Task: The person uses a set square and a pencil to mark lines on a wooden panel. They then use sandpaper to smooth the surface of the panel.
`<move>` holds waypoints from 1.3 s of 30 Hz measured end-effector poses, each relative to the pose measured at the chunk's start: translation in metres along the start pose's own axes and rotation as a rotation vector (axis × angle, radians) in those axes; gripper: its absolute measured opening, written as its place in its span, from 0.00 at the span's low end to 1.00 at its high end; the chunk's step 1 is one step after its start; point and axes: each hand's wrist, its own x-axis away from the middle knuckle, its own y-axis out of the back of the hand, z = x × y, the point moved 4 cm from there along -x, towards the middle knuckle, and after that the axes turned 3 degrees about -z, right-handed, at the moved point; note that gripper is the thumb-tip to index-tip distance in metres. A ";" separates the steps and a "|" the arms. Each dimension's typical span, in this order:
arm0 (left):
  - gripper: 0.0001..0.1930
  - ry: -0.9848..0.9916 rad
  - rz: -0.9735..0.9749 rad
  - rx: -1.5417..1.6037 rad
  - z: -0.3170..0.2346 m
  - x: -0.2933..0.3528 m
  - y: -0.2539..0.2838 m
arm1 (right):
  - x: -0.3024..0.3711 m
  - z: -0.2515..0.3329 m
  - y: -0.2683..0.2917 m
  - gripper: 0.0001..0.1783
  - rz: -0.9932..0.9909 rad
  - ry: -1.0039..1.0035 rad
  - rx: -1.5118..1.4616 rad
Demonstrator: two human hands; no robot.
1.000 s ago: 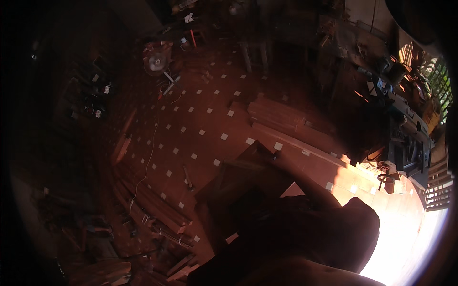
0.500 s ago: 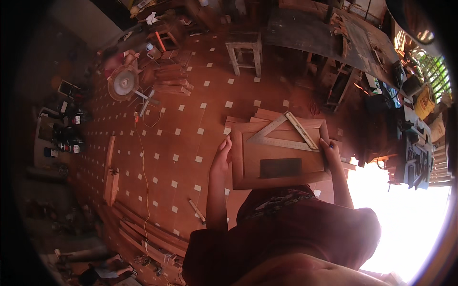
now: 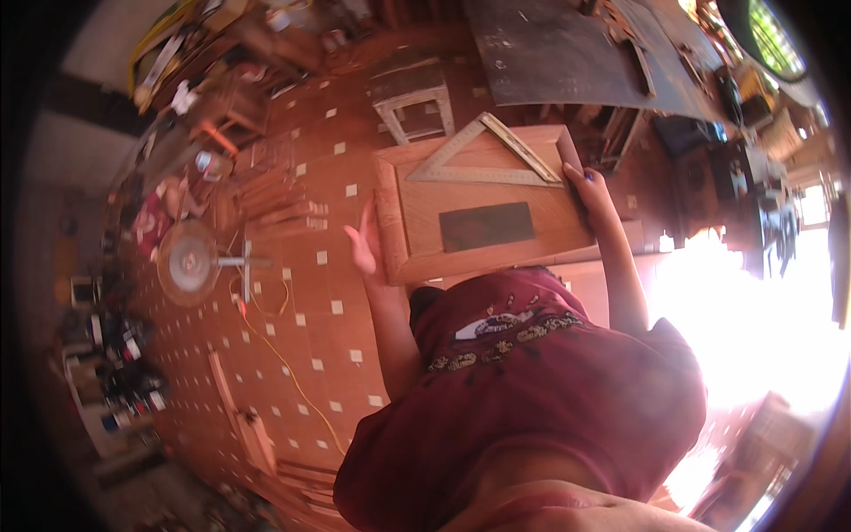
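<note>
Head view: looking straight down at a wooden panel being carried flat over a tiled workshop floor
Panel: framed wooden panel (image 3: 483, 208), raised border all round, dark rectangular patch near its middle, held out in front of the person's chest, above the floor
On top of it: a metal triangle square (image 3: 486, 155) lies on the far half of the panel, long edge toward the person
Right hand: right hand (image 3: 589, 191) is wrapped on the panel's right edge, fingers curled over the frame, so it's holding the panel
Left hand: left hand (image 3: 365, 246) sits just beside the left edge, palm open and fingers spread; can't tell if it actually touches the wood
Clothes: dark red shirt (image 3: 532, 390) with a printed design fills the lower middle
Beyond the panel: small wooden stool (image 3: 412, 89) on the floor, and a big dark sheet (image 3: 567, 53) further out
Left side: round disc on a stand (image 3: 188, 262), yellow cable (image 3: 288, 363) snaking over the tiles, stacked timber near it
Floor: reddish tiles (image 3: 328, 293) with small white squares
Right side: blown-out sunlight, detail lost
</note>
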 end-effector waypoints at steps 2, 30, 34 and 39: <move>0.46 0.108 -0.061 0.045 -0.020 -0.050 0.035 | 0.003 -0.003 -0.029 0.32 -0.100 -0.024 -0.035; 0.44 0.500 0.630 -0.753 0.070 -0.615 0.077 | -0.220 0.076 -0.177 0.36 -0.594 -0.474 0.405; 0.43 0.651 0.623 -0.724 0.103 -0.665 0.048 | -0.239 0.098 -0.176 0.33 -0.642 -0.498 0.354; 0.44 0.641 0.902 -0.839 0.178 -0.742 0.010 | -0.266 0.098 -0.163 0.35 -0.701 -0.591 0.357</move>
